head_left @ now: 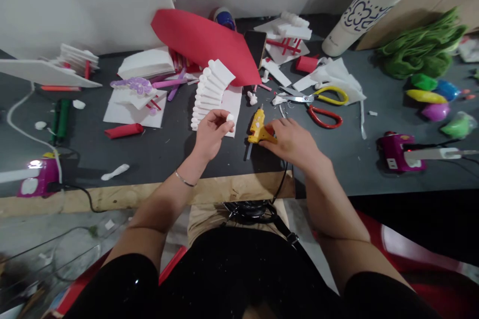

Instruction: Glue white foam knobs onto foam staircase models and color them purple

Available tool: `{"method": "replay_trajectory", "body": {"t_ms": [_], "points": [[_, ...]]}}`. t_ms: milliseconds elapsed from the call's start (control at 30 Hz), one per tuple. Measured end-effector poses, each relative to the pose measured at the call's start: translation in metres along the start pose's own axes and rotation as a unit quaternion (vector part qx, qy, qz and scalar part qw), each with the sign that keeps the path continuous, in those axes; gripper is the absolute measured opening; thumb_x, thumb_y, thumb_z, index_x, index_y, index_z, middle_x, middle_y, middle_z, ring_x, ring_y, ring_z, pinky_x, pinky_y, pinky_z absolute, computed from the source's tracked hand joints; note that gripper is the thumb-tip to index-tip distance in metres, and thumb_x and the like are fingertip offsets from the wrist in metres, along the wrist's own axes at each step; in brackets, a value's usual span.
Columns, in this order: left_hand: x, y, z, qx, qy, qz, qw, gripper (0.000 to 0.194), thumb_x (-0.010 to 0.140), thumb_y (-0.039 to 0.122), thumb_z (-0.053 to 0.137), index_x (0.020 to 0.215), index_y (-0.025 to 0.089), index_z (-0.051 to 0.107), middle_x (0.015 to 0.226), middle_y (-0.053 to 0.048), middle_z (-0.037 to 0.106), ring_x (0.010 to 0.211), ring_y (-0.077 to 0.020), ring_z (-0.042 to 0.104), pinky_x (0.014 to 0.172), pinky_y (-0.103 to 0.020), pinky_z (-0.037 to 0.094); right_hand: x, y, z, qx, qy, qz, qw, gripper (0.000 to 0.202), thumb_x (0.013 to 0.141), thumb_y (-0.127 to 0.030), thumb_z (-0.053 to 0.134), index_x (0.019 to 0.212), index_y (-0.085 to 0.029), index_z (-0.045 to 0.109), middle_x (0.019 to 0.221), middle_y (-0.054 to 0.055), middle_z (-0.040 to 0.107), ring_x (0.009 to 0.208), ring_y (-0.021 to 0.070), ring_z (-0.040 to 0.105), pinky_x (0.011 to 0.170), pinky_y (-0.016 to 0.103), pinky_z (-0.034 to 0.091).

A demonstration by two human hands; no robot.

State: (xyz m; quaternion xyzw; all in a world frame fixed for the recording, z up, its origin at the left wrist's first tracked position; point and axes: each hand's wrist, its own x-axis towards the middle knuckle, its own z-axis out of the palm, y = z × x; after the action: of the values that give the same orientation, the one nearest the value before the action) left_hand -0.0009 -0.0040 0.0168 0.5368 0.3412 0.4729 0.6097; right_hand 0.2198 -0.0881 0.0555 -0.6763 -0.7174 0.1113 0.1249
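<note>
Yellow glue gun [257,127] gripped in my right hand [294,142]; left hand [209,135] pinches white knob [230,117]. Ten-o'clock swings could smear strips [211,90]

Craft workshop, indicated by a dark-grey worktable [84,132] strewn with a broad red sheet [205,42], a yellow plastic glue gun [257,125], steel scissors with yellow and red handles [309,98], bundled green strands [419,49], magenta boxy power outlets [395,148]

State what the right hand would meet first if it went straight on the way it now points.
The right hand would likely meet the yellow glue gun first; it seems to be at the handle, though exact contact is unclear.
</note>
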Motion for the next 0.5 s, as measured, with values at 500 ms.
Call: {"method": "replay_trajectory", "body": {"t_ms": [500], "points": [[-0.005, 0.020, 0.001, -0.011, -0.095, -0.158, 0.983, 0.045, 0.094, 0.068, 0.050, 0.086, 0.024, 0.050, 0.084, -0.004, 0.050, 0.073, -0.0132, 0.049, 0.057, -0.028, 0.047, -0.014, -0.022, -0.013, 0.468, 0.070, 0.051, 0.879, 0.019, 0.090, -0.043, 0.063, 0.092, -0.025, 0.064, 0.082, 0.003, 0.068, 0.060, 0.0160, 0.057, 0.056, 0.035, 0.047]]}}
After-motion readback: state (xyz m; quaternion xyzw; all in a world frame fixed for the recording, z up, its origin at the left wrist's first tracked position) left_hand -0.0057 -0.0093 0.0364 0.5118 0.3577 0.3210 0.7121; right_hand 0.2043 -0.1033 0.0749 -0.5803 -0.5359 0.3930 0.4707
